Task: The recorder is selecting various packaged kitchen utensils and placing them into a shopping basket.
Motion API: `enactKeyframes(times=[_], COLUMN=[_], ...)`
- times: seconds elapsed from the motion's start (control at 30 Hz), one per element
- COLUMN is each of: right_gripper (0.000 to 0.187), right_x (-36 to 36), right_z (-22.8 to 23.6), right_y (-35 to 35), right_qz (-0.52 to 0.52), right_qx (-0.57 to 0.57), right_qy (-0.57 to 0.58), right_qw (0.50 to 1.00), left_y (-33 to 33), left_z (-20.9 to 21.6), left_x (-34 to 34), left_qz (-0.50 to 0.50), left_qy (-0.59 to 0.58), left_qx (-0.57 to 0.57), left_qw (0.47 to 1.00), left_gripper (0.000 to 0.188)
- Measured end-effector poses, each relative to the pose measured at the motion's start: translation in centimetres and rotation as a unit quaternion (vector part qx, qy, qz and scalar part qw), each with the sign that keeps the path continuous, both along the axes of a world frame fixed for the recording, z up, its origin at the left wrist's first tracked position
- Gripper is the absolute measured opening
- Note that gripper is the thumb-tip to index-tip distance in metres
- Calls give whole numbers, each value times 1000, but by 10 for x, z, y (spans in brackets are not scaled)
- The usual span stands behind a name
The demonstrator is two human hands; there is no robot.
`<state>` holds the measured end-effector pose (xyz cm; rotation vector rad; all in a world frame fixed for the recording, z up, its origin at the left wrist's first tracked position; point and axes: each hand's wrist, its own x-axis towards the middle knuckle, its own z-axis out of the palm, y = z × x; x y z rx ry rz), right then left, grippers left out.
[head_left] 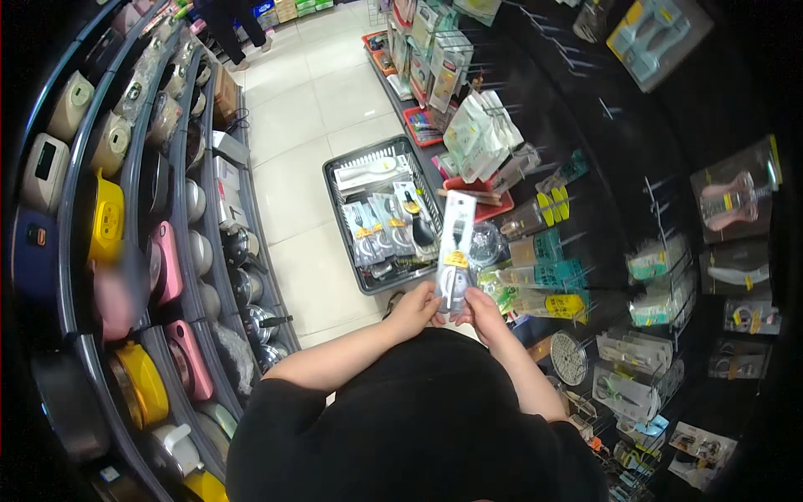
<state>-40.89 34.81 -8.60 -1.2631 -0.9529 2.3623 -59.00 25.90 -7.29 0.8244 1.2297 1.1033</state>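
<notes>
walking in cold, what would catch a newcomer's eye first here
Probably the slim pale package held near the centre in the left grip and right grip. Next, the black basket just left of it, holding more packages. Then a bright yellow appliance on the left side.

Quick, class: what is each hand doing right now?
Left hand: closed, holding the long carded kitchen utensil by its lower left edge.
Right hand: closed, holding its lower right edge.
</notes>
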Motion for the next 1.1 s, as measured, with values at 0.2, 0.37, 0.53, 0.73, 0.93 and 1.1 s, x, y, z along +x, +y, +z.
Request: enactKeyframes(times=[0.2, 0.37, 0.53, 0.73, 0.93, 1.1], right_gripper=[24, 25, 22, 22, 21, 22], right_x=[-46, -36, -4, 29, 67, 88], right_z=[-12, -24, -25, -31, -41, -60], right_y=[19, 31, 35, 12, -10, -42], right_qz=[84, 158, 63, -45, -193, -205], right_qx=[19, 9, 53, -26, -18, -8], right_qy=[-41, -94, -137, -119, -113, -82], right_qw=[995, 983, 987, 992, 975, 975], left_y=[19, 57, 94, 98, 110, 114], left_z=[-46, -120, -176, -171, -137, -106], left_x=[-58, -76, -79, -66, -42, 1], left_qz=[52, 125, 175, 104, -72, -258], left_qy=[-61, -109, -145, -34, 48, 92], left_qx=[-99, -169, -249, -260, -108, -14], left_qw=[992, 972, 941, 959, 990, 962], left_gripper=[17, 19, 37, 60, 23, 20])
